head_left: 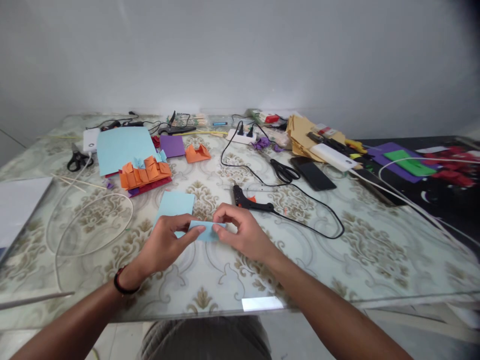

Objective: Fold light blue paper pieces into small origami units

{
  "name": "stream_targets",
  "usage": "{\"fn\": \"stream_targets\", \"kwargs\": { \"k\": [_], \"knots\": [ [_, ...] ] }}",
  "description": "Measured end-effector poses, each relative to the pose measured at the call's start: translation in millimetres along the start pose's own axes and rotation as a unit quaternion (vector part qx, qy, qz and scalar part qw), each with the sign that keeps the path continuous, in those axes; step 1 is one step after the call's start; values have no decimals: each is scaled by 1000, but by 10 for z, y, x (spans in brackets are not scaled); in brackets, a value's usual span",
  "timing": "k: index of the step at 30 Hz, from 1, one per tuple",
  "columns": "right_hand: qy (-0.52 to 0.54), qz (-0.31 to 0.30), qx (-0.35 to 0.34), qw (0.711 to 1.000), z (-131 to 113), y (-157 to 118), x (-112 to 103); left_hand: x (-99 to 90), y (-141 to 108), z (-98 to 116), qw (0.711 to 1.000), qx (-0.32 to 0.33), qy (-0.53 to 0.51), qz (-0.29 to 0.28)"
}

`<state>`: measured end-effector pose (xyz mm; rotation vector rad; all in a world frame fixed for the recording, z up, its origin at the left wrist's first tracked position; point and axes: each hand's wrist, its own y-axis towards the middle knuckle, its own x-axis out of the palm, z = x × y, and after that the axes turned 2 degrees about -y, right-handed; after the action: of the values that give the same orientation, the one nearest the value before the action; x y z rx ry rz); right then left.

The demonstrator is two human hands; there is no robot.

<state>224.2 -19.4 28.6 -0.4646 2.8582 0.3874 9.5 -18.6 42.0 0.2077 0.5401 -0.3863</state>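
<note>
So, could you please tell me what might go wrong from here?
The right hand is close to the glue gun and might bump it; whether the gun is hot cannot be seen. Its black cord lies in a loose loop that could snag. The blue paper, also pinched by the left hand, might crease crookedly.

Glue gun (pixel 252 202) beyond right grip (pixel 245 234), free tabletop (pixel 176 295) nearer

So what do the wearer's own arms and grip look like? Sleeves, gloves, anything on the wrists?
Left arm and right arm: no sleeves in frame. Left grip and right grip: ordinary five-fingered human, ungloved. Left wrist wears a thin, dark bracelet, maybe with some red. Nothing visible on the right wrist.
</note>
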Motion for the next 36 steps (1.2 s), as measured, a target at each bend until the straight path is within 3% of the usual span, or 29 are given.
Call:
{"fn": "stream_targets", "kwargs": {
  "k": [17,26,36],
  "knots": [
    [-46,-21,-58,997,-37,-27,49,38,-45,-31,998,55,30,-17],
    [-1,-2,-29,1000,-36,-35,41,17,-7,-24,999,-19,-36,-14],
    [1,-30,-19,999,-7,-24,29,27,-9,-47,999,16,-41,1]
  ]
}}
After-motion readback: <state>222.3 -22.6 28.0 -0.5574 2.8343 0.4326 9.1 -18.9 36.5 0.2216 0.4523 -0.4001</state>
